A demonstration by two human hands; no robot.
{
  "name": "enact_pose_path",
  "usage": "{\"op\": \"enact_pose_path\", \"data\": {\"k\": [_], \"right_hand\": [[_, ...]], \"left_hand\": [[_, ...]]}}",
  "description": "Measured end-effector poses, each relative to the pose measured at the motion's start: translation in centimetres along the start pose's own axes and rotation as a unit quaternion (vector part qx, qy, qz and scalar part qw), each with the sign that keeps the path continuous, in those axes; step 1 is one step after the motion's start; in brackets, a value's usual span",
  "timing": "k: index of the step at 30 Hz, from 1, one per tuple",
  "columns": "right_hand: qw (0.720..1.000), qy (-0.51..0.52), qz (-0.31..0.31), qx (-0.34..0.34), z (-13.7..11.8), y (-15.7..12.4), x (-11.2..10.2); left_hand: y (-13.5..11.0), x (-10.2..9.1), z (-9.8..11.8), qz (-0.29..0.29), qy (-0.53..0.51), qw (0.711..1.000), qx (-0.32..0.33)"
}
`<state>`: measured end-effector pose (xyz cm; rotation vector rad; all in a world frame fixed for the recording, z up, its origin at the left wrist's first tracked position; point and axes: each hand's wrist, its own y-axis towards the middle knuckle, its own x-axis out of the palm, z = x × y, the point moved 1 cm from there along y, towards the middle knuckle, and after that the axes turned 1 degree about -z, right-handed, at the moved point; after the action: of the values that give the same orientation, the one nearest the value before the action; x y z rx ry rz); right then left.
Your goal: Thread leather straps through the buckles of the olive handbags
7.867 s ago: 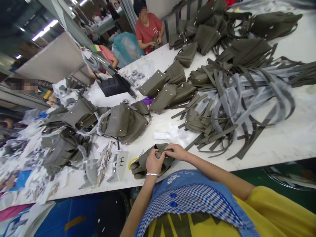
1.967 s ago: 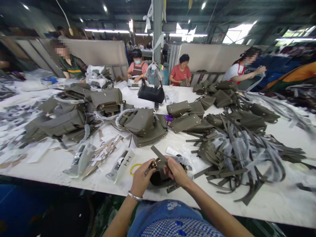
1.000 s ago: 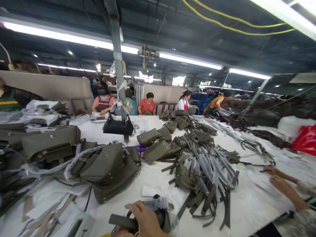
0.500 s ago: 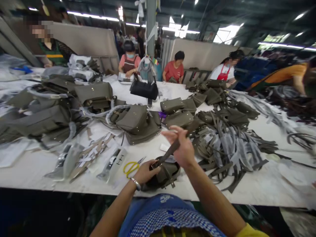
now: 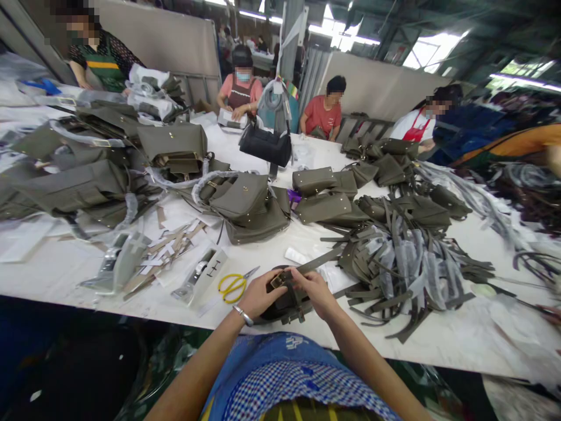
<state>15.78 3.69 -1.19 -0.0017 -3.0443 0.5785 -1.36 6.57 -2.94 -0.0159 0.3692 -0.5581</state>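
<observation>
A small olive-green bag [image 5: 287, 304] lies at the near edge of the white table [image 5: 438, 339]. My left hand [image 5: 258, 294] is closed on its left side, by a brass buckle [image 5: 277, 281]. My right hand [image 5: 313, 290] pinches an olive strap [image 5: 318, 261] that runs from the buckle up and right toward the strap pile. Both hands meet over the bag. Yellow-handled scissors [image 5: 234, 285] lie just left of my left hand.
A heap of olive straps [image 5: 407, 263] in plastic sleeves lies to the right. Finished olive bags [image 5: 249, 207] are piled at centre and left, a black bag [image 5: 266, 146] hangs behind. Card scraps [image 5: 170, 251] lie left. Several co-workers sit along the far side.
My right hand, raised and pulling the strap upward half a second ago, has come down onto the bag beside my left hand. The camera has tilted down from the ceiling view.
</observation>
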Motion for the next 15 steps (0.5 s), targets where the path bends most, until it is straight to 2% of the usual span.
{"op": "enact_pose_path", "data": {"k": [3,5,9,15], "right_hand": [[1.000,-0.017,0.014,-0.002,0.15,0.18,-0.72],[1.000,0.002,0.009,-0.001,0.11,0.27,-1.01],[1.000,0.025,-0.001,0.000,0.26,0.33,-0.73],[0.998,-0.052,0.003,-0.039,0.57,0.51,-0.55]], "left_hand": [[-0.08,-0.28,-0.24,-0.039,-0.089,0.995,-0.015],[-0.11,-0.30,-0.48,-0.033,-0.116,0.992,-0.029],[-0.12,-0.14,-0.79,0.001,-0.113,0.993,-0.030],[-0.17,-0.42,-0.39,0.007,-0.100,0.994,-0.033]]}}
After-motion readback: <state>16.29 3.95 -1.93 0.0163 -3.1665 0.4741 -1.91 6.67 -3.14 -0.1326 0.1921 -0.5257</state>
